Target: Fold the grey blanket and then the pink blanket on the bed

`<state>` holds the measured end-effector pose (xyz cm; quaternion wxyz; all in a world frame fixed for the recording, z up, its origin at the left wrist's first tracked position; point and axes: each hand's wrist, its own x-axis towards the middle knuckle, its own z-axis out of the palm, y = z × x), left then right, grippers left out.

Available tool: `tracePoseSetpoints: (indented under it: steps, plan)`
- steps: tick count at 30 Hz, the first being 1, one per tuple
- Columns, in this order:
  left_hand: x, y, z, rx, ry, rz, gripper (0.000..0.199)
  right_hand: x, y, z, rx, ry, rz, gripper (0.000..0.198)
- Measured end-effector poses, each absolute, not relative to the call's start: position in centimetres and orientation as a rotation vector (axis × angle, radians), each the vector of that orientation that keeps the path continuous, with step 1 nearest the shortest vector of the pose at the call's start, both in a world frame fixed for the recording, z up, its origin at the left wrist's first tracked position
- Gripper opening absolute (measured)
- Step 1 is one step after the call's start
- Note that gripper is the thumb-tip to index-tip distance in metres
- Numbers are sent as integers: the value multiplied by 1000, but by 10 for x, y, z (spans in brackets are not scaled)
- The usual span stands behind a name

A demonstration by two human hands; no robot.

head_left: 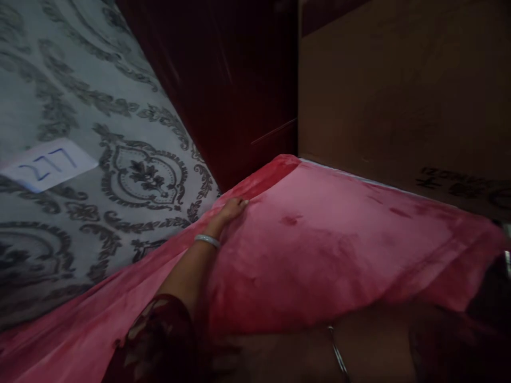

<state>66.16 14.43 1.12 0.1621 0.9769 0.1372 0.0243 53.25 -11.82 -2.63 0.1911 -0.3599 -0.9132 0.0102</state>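
Note:
A red and pink bed sheet point(319, 239) with a soft sheen covers the bed surface. My left hand point(233, 207), with a pale bracelet at the wrist, reaches to the sheet's far left side by the wall. Its fingers are closed on the fabric, and small creases run out from them. Across the bottom of the view lies my right forearm with thin metal bangles. My right hand point(229, 354) points left, close to the near part of the sheet. It is dark and blurred, so its fingers cannot be made out.
Patterned wallpaper point(147, 173) runs along the left, bearing a white paper label point(51, 164) marked 277. A dark red glossy panel point(231, 80) rises behind the sheet's far corner. A large cardboard box point(399, 96) stands along the far right edge.

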Motion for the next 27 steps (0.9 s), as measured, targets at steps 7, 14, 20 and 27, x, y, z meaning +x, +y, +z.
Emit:
tracePoseSetpoints:
  steps: [7, 14, 20, 27]
  plan:
    - [511, 187, 13, 2710, 575, -16, 35, 524, -133, -19, -993, -2473, 287, 50]
    - [378, 210, 22, 2759, 833, -9, 27, 525, -138, -10, -968, -2399, 755, 66]
    - [341, 201, -3, 2747, 1148, 109, 29, 516, -139, -19, -1088, -2466, 684, 65]
    - [312, 211, -9, 2742, 1140, 79, 38, 527, -143, -55, -1189, -2503, 565, 71]
